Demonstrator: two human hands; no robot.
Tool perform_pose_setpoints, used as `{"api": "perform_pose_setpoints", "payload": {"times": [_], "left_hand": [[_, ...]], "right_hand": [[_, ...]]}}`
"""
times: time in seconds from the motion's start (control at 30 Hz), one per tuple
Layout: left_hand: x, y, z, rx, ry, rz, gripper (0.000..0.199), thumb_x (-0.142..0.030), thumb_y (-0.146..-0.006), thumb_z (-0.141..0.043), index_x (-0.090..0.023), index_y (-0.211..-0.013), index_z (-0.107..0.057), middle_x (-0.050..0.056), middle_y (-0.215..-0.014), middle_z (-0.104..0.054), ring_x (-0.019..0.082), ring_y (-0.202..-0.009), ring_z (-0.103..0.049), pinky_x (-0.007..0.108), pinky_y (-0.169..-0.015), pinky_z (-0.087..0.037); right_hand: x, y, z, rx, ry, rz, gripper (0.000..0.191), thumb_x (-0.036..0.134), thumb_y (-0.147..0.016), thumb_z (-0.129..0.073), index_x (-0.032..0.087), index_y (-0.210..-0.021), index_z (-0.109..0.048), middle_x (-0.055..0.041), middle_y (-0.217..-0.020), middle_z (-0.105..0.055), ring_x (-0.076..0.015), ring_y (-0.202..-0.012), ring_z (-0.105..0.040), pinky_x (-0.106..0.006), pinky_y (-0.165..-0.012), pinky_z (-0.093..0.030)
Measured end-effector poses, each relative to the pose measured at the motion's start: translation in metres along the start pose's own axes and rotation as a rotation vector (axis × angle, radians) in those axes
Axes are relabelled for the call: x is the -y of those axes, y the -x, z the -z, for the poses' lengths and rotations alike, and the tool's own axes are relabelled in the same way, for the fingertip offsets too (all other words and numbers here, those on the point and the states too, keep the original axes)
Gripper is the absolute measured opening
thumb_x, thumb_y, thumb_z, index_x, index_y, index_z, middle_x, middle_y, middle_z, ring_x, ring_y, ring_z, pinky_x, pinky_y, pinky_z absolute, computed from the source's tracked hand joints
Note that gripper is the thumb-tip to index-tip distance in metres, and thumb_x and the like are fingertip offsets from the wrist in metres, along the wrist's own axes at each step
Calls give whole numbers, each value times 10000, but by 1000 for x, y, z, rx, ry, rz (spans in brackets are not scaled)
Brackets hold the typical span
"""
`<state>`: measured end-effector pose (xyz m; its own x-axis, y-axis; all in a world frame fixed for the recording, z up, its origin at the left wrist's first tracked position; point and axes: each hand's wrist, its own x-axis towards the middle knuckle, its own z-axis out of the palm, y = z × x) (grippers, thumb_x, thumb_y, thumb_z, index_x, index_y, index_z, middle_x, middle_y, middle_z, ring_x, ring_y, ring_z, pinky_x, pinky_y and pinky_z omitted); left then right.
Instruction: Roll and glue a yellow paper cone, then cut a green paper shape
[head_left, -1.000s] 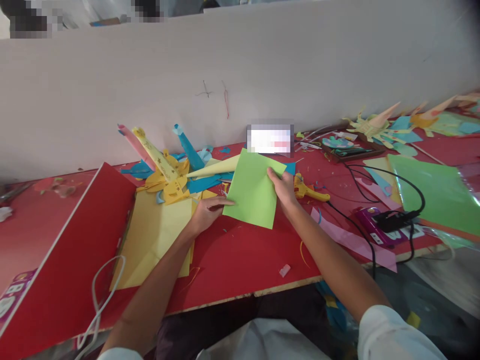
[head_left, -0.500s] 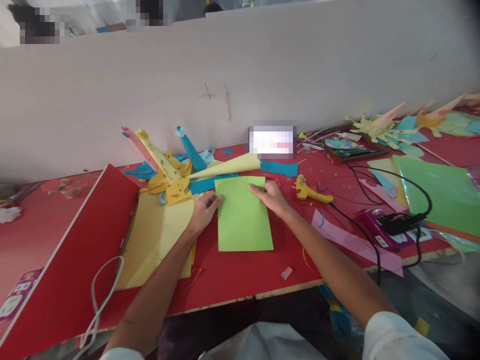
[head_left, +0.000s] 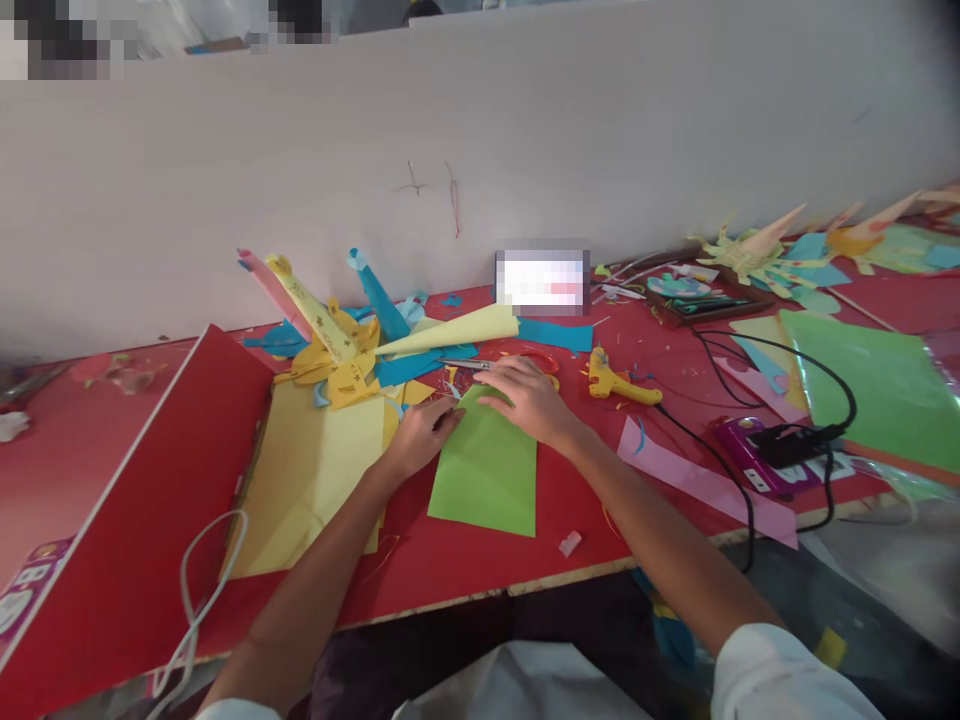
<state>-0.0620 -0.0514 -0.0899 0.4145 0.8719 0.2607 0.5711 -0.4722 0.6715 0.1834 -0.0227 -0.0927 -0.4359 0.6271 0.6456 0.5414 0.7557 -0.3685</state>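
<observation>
A light green sheet of paper (head_left: 487, 470) lies in front of me, turned slightly, its upper edge partly covered by my fingers. My left hand (head_left: 421, 437) grips the sheet's upper left side with curled fingers. Across the top right part of the paper rests my right hand (head_left: 531, 402), its fingers bent over the upper edge. Whether that edge is folded there I cannot tell. Just beyond the right hand lie scissors with metal blades (head_left: 466, 364) and a red handle (head_left: 541, 356).
A yellow glue gun (head_left: 621, 382) lies to the right, its cord running to a purple power strip (head_left: 765, 455). Yellow sheets (head_left: 307, 470) and paper cones (head_left: 379, 295) are on the left. A lit screen (head_left: 543, 280) leans on the white partition (head_left: 337, 150).
The green sheet has turned and shifted a little towards me. My right hand has moved left over its top edge, and the scissors behind now show.
</observation>
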Motion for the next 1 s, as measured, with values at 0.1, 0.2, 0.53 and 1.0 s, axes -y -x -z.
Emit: {"api": "perform_pose_setpoints", "payload": {"times": [0.1, 0.2, 0.53, 1.0], "left_hand": [[3, 1, -4, -18, -30, -17, 243, -356, -1024, -557, -206, -842, -616, 20, -757, -661, 158, -700, -614, 262, -672, -425], [4, 2, -7, -69, -35, -38, 235, -401, -1040, -568, -213, -957, -684, 63, -903, -751, 196, -811, -699, 283, -743, -486], [13, 6, -18, -180, -112, -84, 335, -433, -1075, -501, -227, -1068, -765, 96, -979, -819, 219, -822, -765, 295, -743, -548], [19, 7, -17, -67, -204, -66, 292, -365, -1088, -466, -217, -1062, -716, 98, -897, -773, 233, -823, -745, 304, -743, -513]], "right_hand": [[6, 2, -5, 7, 55, 44, 216, 326, -1074, -597, 218, -1170, -758, -117, -1000, -750, -277, -1027, -683, -413, -953, -570], [8, 3, -9, -14, 55, 45, 240, 251, -1095, -539, 227, -1019, -766, -89, -881, -731, -252, -916, -662, -375, -858, -559], [17, 5, -21, -1, -4, 125, 207, 259, -1088, -565, 213, -1021, -755, -82, -925, -749, -236, -914, -654, -353, -837, -541], [10, 4, -14, -101, -50, 42, 218, 311, -1096, -557, 236, -1060, -758, -95, -974, -768, -242, -938, -672, -377, -900, -556]]}}
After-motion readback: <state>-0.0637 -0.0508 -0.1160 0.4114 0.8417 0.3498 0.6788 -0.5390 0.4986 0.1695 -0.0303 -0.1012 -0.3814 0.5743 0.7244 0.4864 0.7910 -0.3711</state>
